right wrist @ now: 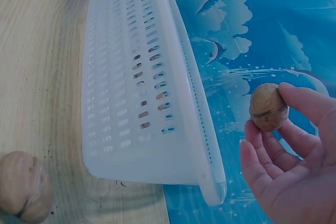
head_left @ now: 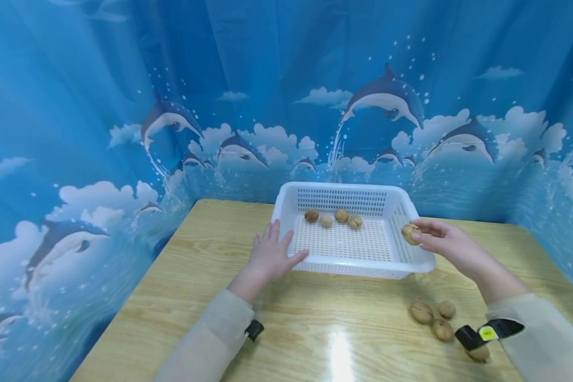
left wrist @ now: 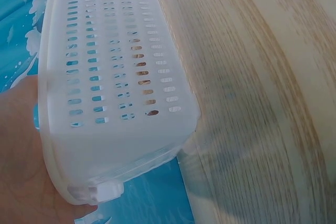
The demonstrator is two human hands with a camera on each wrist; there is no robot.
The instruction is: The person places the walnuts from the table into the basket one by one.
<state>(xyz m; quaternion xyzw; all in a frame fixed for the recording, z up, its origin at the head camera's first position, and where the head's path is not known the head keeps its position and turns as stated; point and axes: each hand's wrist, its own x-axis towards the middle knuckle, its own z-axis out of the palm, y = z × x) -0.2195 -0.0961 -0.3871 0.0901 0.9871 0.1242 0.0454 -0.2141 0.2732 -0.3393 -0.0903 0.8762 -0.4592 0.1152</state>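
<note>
A white plastic basket with slotted walls stands on the table. Several walnuts lie inside it, toward the back. My left hand rests on the basket's left front corner, fingers spread and thumb along the front rim; in the left wrist view part of this hand shows beside the rim. My right hand pinches a walnut between thumb and fingers at the basket's right rim. The right wrist view shows that walnut held at the fingertips, outside the wall from that angle.
More walnuts lie on the wooden table in front of the basket to the right, one partly hidden under the right wrist strap. A blue dolphin-print curtain hangs behind and beside the table.
</note>
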